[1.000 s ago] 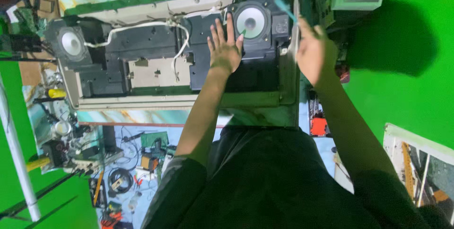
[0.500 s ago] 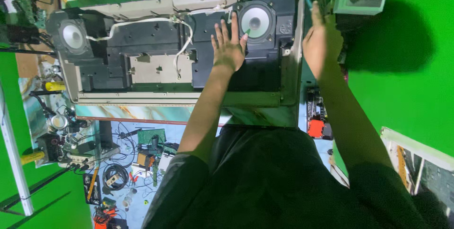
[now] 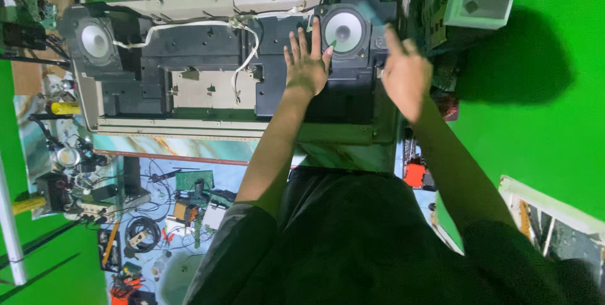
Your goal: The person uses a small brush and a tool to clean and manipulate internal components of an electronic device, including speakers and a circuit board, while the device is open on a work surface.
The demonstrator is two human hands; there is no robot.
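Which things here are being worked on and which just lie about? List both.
In hand:
- left hand, flat on the black housing
- right hand, blurred, by the right speaker
- open casing

Lying about:
- left speaker
- white cable
- grey box
- floor clutter

Opened flat-panel chassis w/ cream plastic frame lies flat on bench, back cover off, black inner plates exposed. Round grey-coned speaker in black housing sits at its right end, cone up; matching speaker at left end. White wire bundle runs across the top betw. them, then drops toward the middle
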